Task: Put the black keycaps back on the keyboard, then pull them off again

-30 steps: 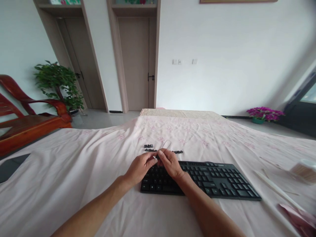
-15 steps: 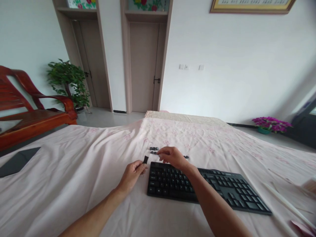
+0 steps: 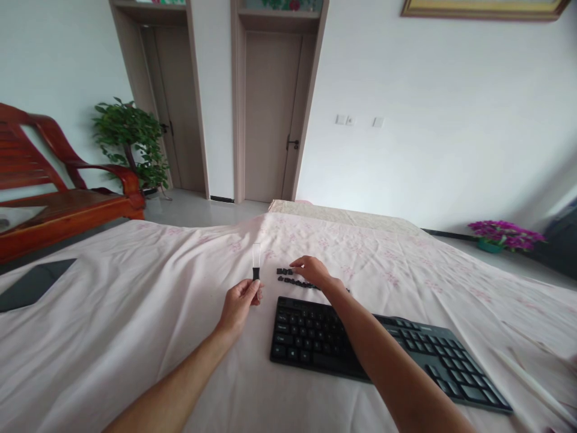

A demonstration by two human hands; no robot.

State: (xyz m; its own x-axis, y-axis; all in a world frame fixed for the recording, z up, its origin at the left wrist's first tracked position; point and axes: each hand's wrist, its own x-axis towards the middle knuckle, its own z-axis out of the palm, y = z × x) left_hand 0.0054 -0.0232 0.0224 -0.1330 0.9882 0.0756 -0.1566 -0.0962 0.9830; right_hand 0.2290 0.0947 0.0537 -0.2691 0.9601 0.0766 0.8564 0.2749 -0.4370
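Note:
My left hand [image 3: 242,300] is closed on the black handle of a wire keycap puller [image 3: 256,272], whose thin loop points up and away from me. My right hand [image 3: 314,272] reaches over the keyboard with its fingers drawn together at the right end of a short row of black keycaps [image 3: 283,271]. A keycap seems to be at its fingertips, mostly hidden. Nearer to me runs a second, longer row of keycaps [image 3: 297,282], partly covered by the hand. The black keyboard [image 3: 306,337] lies below, crossed by my right forearm.
A pale pink flowered cloth [image 3: 202,361] covers the surface. A dark flat panel [image 3: 33,285] lies at the left, and thin pale strips [image 3: 532,379] lie at the right. Beyond stand a wooden bench [image 3: 67,198], a leafy plant [image 3: 130,144] and purple flowers [image 3: 505,234].
My left hand has moved left and turned the puller so its loop stands upright. My right hand has shifted from the nearer keycap row to the end of the farther one. The view has shifted slightly.

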